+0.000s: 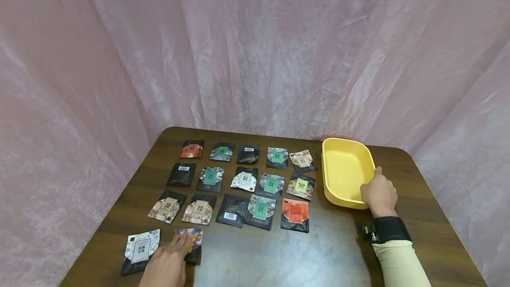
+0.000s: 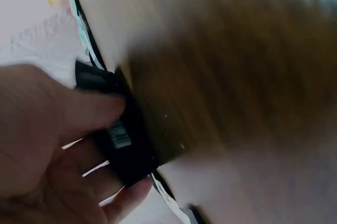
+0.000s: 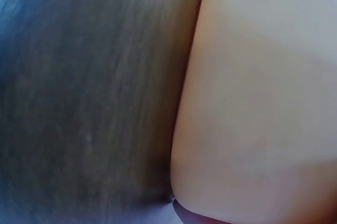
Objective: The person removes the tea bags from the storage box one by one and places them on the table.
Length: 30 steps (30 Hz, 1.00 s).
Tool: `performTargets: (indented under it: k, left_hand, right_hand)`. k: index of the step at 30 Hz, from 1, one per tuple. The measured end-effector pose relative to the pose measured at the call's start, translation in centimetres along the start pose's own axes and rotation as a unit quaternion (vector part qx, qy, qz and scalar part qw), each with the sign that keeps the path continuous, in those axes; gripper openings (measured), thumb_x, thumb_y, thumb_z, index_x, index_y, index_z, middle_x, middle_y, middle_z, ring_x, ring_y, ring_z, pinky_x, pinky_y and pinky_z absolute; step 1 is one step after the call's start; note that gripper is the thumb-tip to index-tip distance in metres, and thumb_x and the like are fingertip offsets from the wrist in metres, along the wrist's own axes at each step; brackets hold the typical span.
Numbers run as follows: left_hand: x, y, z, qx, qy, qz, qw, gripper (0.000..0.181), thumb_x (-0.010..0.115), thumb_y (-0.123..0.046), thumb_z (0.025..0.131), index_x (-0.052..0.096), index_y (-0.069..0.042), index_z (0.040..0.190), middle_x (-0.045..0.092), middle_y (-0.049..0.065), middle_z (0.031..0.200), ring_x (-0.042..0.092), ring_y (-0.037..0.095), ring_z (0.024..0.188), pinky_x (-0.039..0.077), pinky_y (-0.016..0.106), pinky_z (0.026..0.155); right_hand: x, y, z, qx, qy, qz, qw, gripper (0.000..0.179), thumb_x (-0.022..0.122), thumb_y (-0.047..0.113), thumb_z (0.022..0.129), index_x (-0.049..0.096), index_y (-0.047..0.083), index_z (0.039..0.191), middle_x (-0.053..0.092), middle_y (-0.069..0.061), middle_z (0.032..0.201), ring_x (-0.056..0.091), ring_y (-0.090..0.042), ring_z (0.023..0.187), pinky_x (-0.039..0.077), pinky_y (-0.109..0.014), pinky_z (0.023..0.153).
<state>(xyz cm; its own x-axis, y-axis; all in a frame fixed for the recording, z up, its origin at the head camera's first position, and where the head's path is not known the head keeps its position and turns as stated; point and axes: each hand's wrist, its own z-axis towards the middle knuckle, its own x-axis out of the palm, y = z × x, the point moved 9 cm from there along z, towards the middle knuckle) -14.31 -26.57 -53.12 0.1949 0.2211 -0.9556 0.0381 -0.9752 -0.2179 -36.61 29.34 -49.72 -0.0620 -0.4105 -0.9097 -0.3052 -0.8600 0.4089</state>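
Near the front left of the table, my left hand (image 1: 169,258) pinches a small flat sachet (image 1: 195,242) with a floral top and a yellow label. In the left wrist view the thumb lies across the black back of the sachet (image 2: 129,147), beside a barcode, and the fingers are behind it. Just left of that hand lies a white-and-black sachet (image 1: 141,250). At the right, my right hand (image 1: 380,194) grips the right rim of a yellow plastic basin (image 1: 345,172), thumb side at the edge. A smooth pale surface fills half the right wrist view, too close to identify.
Several sachets lie in rows across the brown table (image 1: 255,260), among them a red one (image 1: 295,214), a green-labelled one (image 1: 260,211) and a black one with a barcode (image 1: 232,210). A pink curtain (image 1: 255,56) hangs behind the table's far edge.
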Motion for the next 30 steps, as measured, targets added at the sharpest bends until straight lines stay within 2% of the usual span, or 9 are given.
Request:
performTargets:
  k: [2,5,10,17,19,23,26,30]
  left_hand:
    - [0.4,0.0,0.1,-0.004,0.027,-0.014,0.9995,0.057,0.078,-0.019,0.093,0.064,-0.002,0.146,0.060,0.020,0.156,0.056,0.045,0.145,0.048,0.069,0.108]
    - [0.6,0.1,0.3,-0.008,0.045,-0.026,0.9986,0.069,0.083,-0.031,0.091,0.061,0.000,0.148,0.056,0.023,0.159,0.052,0.048,0.148,0.044,0.070,0.111]
    - [0.9,0.7,0.3,-0.018,0.065,-0.040,0.9969,0.078,0.084,-0.042,0.089,0.060,0.000,0.149,0.054,0.024,0.160,0.048,0.050,0.150,0.039,0.072,0.116]
    - [0.5,1.1,0.3,-0.024,0.065,-0.042,0.9967,0.088,0.089,-0.047,0.083,0.058,0.000,0.151,0.053,0.023,0.161,0.046,0.050,0.151,0.035,0.076,0.117]
    - [0.1,0.8,0.5,-0.020,0.056,-0.044,0.9973,0.090,0.090,-0.046,0.081,0.057,0.000,0.152,0.052,0.023,0.162,0.044,0.051,0.153,0.034,0.075,0.119]
    - [-1.4,-0.2,0.7,0.010,0.019,-0.036,0.9991,0.090,0.089,-0.049,0.082,0.058,0.000,0.151,0.051,0.022,0.163,0.045,0.050,0.153,0.036,0.074,0.118]
    - [-3.1,-1.8,0.9,0.051,-0.032,-0.023,0.9979,0.082,0.087,-0.048,0.086,0.061,-0.002,0.148,0.053,0.022,0.162,0.049,0.049,0.150,0.040,0.073,0.115]
    - [-5.6,-4.5,1.7,0.107,-0.103,-0.012,0.9888,0.067,0.084,-0.041,0.091,0.066,-0.005,0.144,0.057,0.024,0.157,0.053,0.048,0.147,0.042,0.074,0.113]
  right_hand:
    - [-0.2,0.1,0.0,-0.001,-0.003,0.000,1.0000,0.084,0.052,0.017,0.096,0.014,-0.007,0.167,0.055,-0.046,0.137,0.062,-0.057,0.107,0.051,-0.061,0.082]
    - [-0.4,0.1,0.1,-0.003,-0.007,-0.001,1.0000,0.084,0.052,0.018,0.096,0.014,-0.007,0.167,0.055,-0.046,0.138,0.061,-0.058,0.110,0.051,-0.062,0.082]
    - [-0.1,-0.1,0.0,0.000,0.001,-0.007,1.0000,0.084,0.052,0.017,0.096,0.014,-0.008,0.167,0.055,-0.046,0.138,0.062,-0.057,0.109,0.051,-0.060,0.082]
    - [0.3,-0.2,0.0,-0.003,-0.003,-0.004,1.0000,0.084,0.053,0.017,0.095,0.015,-0.009,0.166,0.056,-0.046,0.136,0.063,-0.054,0.104,0.051,-0.058,0.080]
    - [0.3,-0.3,0.2,-0.003,-0.002,-0.001,1.0000,0.085,0.053,0.017,0.096,0.014,-0.009,0.166,0.056,-0.046,0.137,0.063,-0.052,0.102,0.051,-0.058,0.080]
    - [0.5,-0.8,0.5,0.001,0.008,0.005,1.0000,0.085,0.052,0.017,0.095,0.013,-0.010,0.166,0.051,-0.046,0.143,0.061,-0.053,0.106,0.051,-0.059,0.084]
    - [0.8,-1.6,0.4,0.002,0.015,0.013,0.9998,0.079,0.047,0.019,0.100,0.014,-0.011,0.165,0.048,-0.046,0.148,0.060,-0.057,0.114,0.051,-0.063,0.089]
    - [0.9,-2.1,0.3,-0.002,0.012,0.031,0.9994,0.078,0.040,0.036,0.109,0.013,-0.010,0.166,0.042,-0.045,0.154,0.054,-0.064,0.127,0.048,-0.070,0.100]
